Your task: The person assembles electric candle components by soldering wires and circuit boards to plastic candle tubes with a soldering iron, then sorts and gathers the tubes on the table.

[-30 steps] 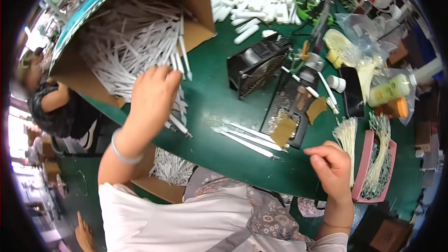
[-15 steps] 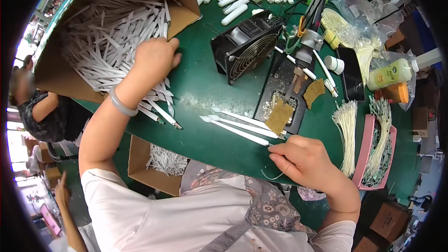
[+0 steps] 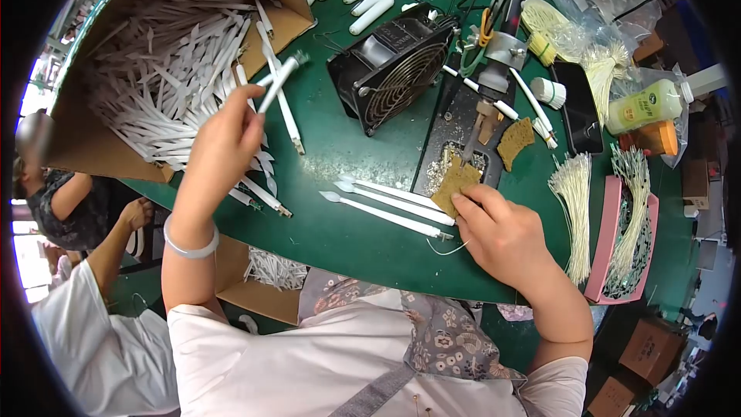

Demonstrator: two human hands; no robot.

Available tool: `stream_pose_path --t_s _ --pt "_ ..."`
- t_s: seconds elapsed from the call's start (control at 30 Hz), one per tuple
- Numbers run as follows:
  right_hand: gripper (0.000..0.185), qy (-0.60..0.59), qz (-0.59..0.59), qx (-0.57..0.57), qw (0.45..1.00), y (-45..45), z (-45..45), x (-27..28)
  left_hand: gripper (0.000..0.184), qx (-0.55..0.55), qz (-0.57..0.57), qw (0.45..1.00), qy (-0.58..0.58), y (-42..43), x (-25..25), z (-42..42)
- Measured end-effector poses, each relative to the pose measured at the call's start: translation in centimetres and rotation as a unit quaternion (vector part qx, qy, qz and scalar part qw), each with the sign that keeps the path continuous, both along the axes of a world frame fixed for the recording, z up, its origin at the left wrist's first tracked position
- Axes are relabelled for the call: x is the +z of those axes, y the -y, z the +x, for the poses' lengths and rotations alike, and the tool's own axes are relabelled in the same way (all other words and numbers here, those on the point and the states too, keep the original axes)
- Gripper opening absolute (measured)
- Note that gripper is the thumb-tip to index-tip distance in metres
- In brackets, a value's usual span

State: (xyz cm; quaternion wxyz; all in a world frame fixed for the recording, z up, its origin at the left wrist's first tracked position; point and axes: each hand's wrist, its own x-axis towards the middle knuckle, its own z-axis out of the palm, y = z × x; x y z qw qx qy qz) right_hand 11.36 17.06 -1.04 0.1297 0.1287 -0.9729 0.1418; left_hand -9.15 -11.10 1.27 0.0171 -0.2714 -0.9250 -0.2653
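My left hand (image 3: pixel 224 139) is closed around a white candle-like stick (image 3: pixel 279 83) at the mouth of a cardboard box (image 3: pixel 297 31); the stick's far end is blurred. Beneath it, another white stick with a metal end leans out onto the green table. My right hand (image 3: pixel 502 235) is closed, fingertips beside a brown sponge (image 3: pixel 457 185); what they pinch is hidden. A thin pale wire (image 3: pixel 448 251) curves just below those fingers. Three white sticks with flame-shaped tips (image 3: pixel 386 216) lie side by side to its left, wired ends toward that hand.
A black fan (image 3: pixel 394 69) stands mid-table beside a soldering iron (image 3: pixel 482 123) in its holder. Rightward are a phone (image 3: pixel 577 108), a bottle (image 3: pixel 644 114), a wire bundle (image 3: pixel 571 220) and a pink tray (image 3: pixel 598 282). White tubes (image 3: pixel 370 15) lie at the back. Another person's arm (image 3: pixel 108 255) shows at left.
My left hand has drawn back from the box toward me, lifting a white stick. My right hand has moved off the nearest stick's end, slightly up toward the sponge.
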Motion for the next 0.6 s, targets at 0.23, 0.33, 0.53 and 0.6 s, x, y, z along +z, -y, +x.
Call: stream_pose_path --t_s 0.23,0.33,0.53,0.6 --pt "0.022 -0.208 0.001 -0.029 0.978 -0.7 -1.1 0.0 0.025 -0.003 -0.173 0.980 -0.103 -1.0 -0.9 -0.1" --pt "0.024 -0.264 0.052 -0.066 0.961 -2.0 -0.9 1.0 0.019 0.011 -0.231 0.968 -0.097 -1.8 -0.9 -0.7" --pt "0.027 -0.165 0.066 -0.167 0.970 -3.8 -0.2 1.9 0.018 0.093 -0.267 0.944 -0.169 -1.7 -1.3 -1.5" --pt "0.033 -0.128 0.018 -0.168 0.977 -3.5 0.6 2.6 0.020 0.110 -0.258 0.942 -0.183 -2.0 -1.3 -1.7"
